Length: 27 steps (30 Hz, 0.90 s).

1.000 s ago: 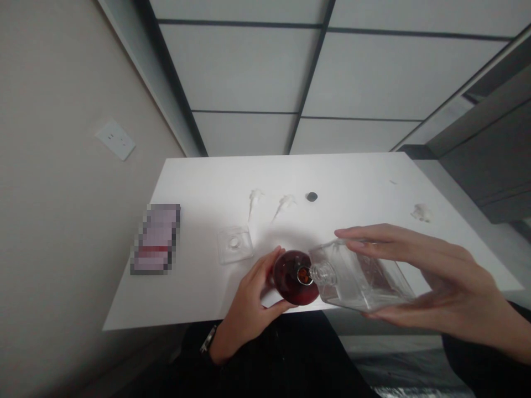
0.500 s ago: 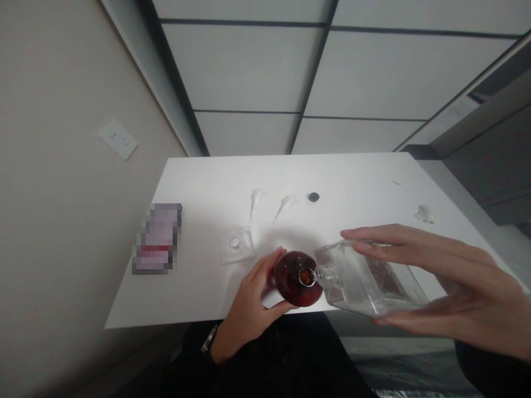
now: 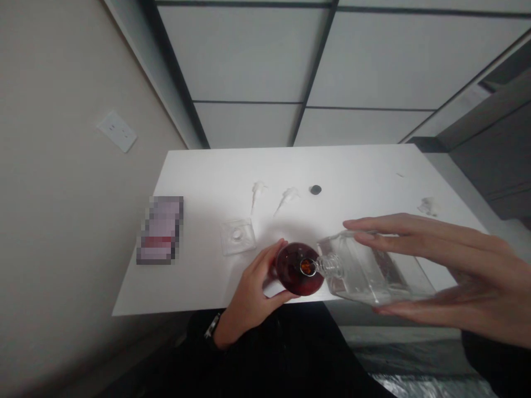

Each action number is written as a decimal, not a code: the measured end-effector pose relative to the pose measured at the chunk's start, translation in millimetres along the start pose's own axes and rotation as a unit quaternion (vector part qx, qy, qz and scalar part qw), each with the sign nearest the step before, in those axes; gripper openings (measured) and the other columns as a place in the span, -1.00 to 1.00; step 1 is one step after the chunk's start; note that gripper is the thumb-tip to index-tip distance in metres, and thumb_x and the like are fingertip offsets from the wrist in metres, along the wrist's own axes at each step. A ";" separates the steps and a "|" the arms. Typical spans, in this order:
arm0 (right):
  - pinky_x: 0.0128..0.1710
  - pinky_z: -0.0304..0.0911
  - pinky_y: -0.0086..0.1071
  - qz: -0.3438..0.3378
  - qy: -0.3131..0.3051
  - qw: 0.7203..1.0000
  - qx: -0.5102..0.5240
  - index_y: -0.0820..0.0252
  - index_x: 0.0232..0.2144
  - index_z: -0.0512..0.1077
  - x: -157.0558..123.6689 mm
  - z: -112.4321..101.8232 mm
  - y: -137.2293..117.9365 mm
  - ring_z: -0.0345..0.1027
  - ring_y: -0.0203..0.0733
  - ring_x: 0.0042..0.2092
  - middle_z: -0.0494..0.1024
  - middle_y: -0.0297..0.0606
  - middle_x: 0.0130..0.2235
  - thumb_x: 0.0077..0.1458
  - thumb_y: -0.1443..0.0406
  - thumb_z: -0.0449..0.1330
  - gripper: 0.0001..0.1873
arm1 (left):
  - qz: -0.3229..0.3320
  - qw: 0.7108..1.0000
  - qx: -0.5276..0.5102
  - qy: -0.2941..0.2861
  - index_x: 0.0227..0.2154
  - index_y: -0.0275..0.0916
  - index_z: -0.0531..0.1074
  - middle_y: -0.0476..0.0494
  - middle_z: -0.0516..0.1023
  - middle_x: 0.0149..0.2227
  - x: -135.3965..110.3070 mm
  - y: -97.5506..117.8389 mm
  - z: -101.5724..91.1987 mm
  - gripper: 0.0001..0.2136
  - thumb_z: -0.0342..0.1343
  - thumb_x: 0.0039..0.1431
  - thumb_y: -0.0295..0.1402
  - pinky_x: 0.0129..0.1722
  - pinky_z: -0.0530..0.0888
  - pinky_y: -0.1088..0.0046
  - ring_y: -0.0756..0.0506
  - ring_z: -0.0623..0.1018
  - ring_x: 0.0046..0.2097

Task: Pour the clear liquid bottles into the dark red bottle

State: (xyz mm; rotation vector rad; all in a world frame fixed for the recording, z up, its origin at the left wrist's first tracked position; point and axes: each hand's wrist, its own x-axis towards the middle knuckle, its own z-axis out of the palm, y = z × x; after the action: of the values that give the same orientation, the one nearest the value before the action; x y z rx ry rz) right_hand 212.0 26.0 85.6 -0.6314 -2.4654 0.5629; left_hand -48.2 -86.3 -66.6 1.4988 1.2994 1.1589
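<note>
My left hand (image 3: 255, 287) is wrapped round a dark red-brown round bottle (image 3: 296, 276), which stands upright near the table's front edge with its mouth uncovered. In my right hand (image 3: 460, 271) is a clear square-sided bottle (image 3: 360, 271), tipped on its side. Its threaded neck points left and meets the rim of the brown bottle's mouth. The clear bottle looks to hold some clear liquid, though how much I cannot tell. Left of my left hand lies a clear square piece with a round hole (image 3: 237, 236).
On the white table (image 3: 199, 177) are two whitish pump heads or spray tops with thin tubes (image 3: 258, 190), a dark round cap (image 3: 316, 189) and a crumpled clear scrap (image 3: 428, 206). A pixelated phone-shaped object (image 3: 161, 229) lies at the left, by the wall.
The view has tilted slightly, so everything on the table sits a little higher in the picture. Both hands keep their holds, and the clear bottle stays tipped at the brown bottle's mouth.
</note>
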 end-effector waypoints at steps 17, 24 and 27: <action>0.08 0.64 -0.10 0.016 -0.015 1.000 0.000 -0.25 0.31 0.46 -0.3 -4.8 -2.2 0.64 0.10 0.10 0.63 -0.34 0.22 0.12 0.04 0.50 -0.27 | 0.006 1.000 0.021 0.002 0.43 -0.04 0.27 -0.25 0.42 0.41 0.7 -2.7 0.1 -0.20 0.47 0.18 -0.23 0.41 0.41 0.01 -0.35 0.46 0.39; 0.08 0.64 -0.09 0.000 -0.016 1.000 -0.007 -0.27 0.33 0.44 3.3 -7.1 -2.1 0.66 0.10 0.07 0.63 -0.34 0.22 0.14 0.03 0.49 -0.27 | -0.002 1.000 0.013 0.000 0.43 -0.04 0.27 -0.25 0.42 0.41 0.8 -1.6 0.1 -0.21 0.46 0.18 -0.22 0.41 0.41 0.02 -0.34 0.47 0.39; 0.04 0.66 -0.10 0.012 -0.023 1.000 -0.005 -0.31 0.29 0.47 7.7 -9.9 -6.7 0.68 0.10 0.02 0.65 -0.36 0.20 0.11 0.03 0.50 -0.29 | -0.004 1.000 0.018 -0.003 0.43 -0.05 0.27 -0.26 0.41 0.42 0.5 -2.0 0.0 -0.21 0.46 0.18 -0.21 0.41 0.41 0.01 -0.35 0.46 0.39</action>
State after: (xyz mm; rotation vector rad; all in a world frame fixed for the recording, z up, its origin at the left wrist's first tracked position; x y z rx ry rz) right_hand 209.9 27.3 99.6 -0.6602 -2.5084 0.5817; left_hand -48.7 -85.6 -68.4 1.5211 1.3270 1.1298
